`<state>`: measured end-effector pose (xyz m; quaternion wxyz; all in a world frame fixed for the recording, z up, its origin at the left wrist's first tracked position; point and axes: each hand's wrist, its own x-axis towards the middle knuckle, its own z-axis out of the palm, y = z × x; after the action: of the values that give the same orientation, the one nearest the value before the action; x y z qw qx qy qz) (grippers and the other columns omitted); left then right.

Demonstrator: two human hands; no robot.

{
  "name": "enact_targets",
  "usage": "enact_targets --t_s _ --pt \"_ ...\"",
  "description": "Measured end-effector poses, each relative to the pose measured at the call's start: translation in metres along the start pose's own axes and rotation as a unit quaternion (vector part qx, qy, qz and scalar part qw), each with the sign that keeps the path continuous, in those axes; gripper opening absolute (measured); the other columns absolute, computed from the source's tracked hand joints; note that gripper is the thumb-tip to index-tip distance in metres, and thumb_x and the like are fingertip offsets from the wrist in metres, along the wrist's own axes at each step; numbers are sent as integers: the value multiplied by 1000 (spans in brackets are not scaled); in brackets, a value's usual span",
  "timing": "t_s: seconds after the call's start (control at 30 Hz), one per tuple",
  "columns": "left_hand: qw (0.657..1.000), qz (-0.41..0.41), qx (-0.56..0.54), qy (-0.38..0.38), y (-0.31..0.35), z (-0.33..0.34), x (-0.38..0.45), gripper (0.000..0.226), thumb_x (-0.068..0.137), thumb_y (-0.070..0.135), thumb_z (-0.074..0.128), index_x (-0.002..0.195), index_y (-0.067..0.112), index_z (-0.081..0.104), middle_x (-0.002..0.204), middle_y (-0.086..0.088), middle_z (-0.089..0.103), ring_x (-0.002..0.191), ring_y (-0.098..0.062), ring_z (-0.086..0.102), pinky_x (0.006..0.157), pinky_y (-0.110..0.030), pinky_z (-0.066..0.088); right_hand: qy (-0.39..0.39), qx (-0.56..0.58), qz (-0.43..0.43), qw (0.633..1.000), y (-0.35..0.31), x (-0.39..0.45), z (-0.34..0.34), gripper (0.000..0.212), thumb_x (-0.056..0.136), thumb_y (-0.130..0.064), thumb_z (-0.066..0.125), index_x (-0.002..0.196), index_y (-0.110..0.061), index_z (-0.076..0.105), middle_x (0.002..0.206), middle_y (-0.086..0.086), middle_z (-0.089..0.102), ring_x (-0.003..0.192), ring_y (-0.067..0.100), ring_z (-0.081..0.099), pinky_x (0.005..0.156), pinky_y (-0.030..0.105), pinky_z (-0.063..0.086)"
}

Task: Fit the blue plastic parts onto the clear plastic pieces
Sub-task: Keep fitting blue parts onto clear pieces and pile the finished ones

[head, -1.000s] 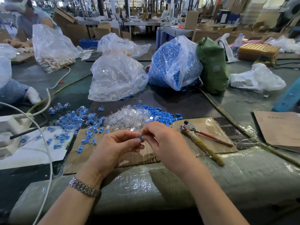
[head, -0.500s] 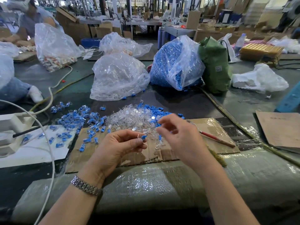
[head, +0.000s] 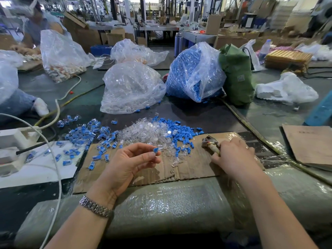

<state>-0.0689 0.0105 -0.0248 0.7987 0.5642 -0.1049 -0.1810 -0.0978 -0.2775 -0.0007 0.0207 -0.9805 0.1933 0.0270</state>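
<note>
My left hand pinches a small clear piece with a blue part in it, held above the cardboard sheet. My right hand lies over the handles of the pliers on the right of the cardboard, fingers curled round them. Behind the hands lies a heap of loose clear pieces, with loose blue parts to its right. A spread of pieces with blue parts fitted lies to the left.
A clear bag of clear pieces and a bag of blue parts stand behind the heaps, a green sack beside them. White cables and white foam lie at left. Another person works at far left.
My right hand let go of the piece, moved right and came down onto the pliers' handles. My left hand stays in place, still pinching the blue and clear piece.
</note>
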Motion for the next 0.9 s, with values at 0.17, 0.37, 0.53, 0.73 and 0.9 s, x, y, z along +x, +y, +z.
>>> enact_targets --t_s 0.17,0.37,0.53,0.73,0.9 --pt "1000 4 -10 19 0 -2 2 37 69 18 91 102 6 78 111 -25 73 96 -31 74 79 -30 61 -33 234 -43 971 -4 -8 -21 22 99 -24 56 80 -14 58 73 4 63 64 22 59 57 37 48" --pt "997 20 -64 25 0 -4 2 46 57 22 99 97 10 80 108 -19 75 103 -27 73 83 -30 61 -310 411 -178 839 -40 -34 -39 14 103 -13 53 101 -2 61 85 9 71 81 20 73 80 38 61" --pt "998 23 -51 20 1 -3 0 33 63 13 92 94 10 80 103 -14 75 96 -23 72 84 -31 61 -330 344 -226 850 -64 -44 -38 18 104 -22 55 100 -5 58 99 13 75 92 22 76 92 46 59" --pt "999 28 -4 23 1 0 -1 32 64 15 87 95 11 80 104 -16 75 99 -29 71 89 -39 62 -334 331 -243 848 -69 -49 -44 20 105 -24 51 97 -6 58 94 8 74 88 20 76 90 43 60" --pt "999 27 9 26 2 1 -2 51 53 30 101 95 11 79 110 -21 74 100 -31 73 87 -41 62 -310 351 -242 850 -71 -53 -37 29 106 -32 51 87 -9 55 78 9 67 68 21 71 78 44 62"
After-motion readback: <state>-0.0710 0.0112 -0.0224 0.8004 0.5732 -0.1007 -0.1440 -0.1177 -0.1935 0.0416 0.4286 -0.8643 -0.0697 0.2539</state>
